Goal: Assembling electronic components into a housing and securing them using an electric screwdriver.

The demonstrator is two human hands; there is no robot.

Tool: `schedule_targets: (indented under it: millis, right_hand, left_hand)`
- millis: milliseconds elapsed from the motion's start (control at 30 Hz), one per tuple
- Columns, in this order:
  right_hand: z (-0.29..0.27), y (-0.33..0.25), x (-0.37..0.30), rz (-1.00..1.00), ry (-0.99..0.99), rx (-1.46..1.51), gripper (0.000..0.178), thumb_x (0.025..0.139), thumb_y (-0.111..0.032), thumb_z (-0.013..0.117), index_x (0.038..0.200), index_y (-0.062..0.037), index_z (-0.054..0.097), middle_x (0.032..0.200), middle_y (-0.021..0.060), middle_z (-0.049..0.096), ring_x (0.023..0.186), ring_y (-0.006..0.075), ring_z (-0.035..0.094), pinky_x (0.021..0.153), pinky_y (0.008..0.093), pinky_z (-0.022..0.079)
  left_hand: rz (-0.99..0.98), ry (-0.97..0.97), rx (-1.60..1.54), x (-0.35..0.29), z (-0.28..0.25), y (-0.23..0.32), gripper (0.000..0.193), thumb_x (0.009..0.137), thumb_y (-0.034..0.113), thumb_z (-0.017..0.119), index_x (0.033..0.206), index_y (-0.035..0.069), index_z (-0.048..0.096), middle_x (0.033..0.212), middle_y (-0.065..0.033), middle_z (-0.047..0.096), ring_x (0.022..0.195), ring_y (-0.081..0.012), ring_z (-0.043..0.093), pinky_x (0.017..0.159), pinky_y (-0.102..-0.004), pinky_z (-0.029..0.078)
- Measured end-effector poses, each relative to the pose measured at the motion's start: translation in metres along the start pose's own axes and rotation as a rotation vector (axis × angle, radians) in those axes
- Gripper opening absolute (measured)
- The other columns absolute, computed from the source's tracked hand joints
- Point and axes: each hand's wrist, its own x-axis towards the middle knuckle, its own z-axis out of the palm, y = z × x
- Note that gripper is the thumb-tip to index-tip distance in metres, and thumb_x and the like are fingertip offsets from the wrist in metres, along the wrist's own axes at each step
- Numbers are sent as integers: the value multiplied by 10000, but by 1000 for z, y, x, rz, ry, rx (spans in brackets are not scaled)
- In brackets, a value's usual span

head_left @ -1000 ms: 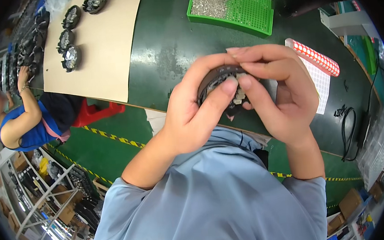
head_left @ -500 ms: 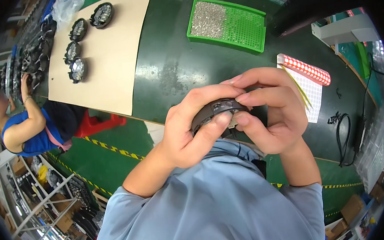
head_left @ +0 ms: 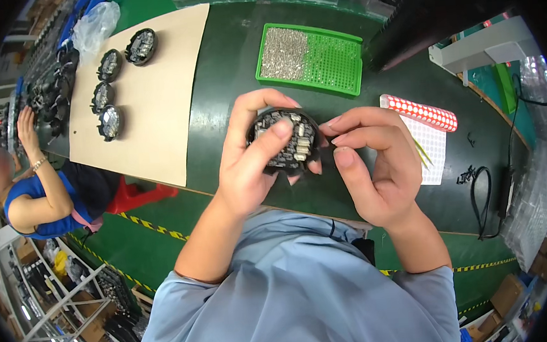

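A round black plastic housing (head_left: 304, 147) with a circuit board and pale connectors inside rests in my left hand (head_left: 246, 154). The thumb presses on the board, and the other fingers wrap around the back and rim. Its open, component side faces up toward me. Just to the right, my right hand (head_left: 376, 163) has its fingers curved and slightly apart, with the tips close to the housing's right edge. Nothing shows between them; whether a fingertip touches the rim is hard to tell.
A green perforated tray (head_left: 333, 70) holds many small metal screws. Several similar black housings (head_left: 110, 123) sit on a tan sheet (head_left: 154, 129). Right are a red dotted roll (head_left: 420, 113), white dotted sheet (head_left: 436, 158) and black cable (head_left: 481, 199). A co-worker (head_left: 38, 196) sits left.
My left hand has turned the housing so its board side faces up. My right hand has let go and drawn back slightly right. The view has shifted, showing more of the table's far side.
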Motion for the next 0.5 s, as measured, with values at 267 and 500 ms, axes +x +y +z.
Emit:
schedule_targets:
  millis: [267,500]
  right_hand:
    - [-7,6,2,84,167,92,93,935,55,638,1014,44,589,1041,162,640,867,193,637,794,295,512]
    - [-13,22,10,49,394,106,96,976,40,596,1063,22,559,1098,145,598,891,162,625,794,274,518]
  left_hand:
    - [-93,16,-137,13,-7,-13,237,1067,159,445,1297,127,396,1010,-288,649,763,-270,671,527,-269,451]
    - [-118,-26,-129,14,-14,-19,229,1057,137,454,1279,114,403,1006,-279,664,742,-268,676,523,-277,448]
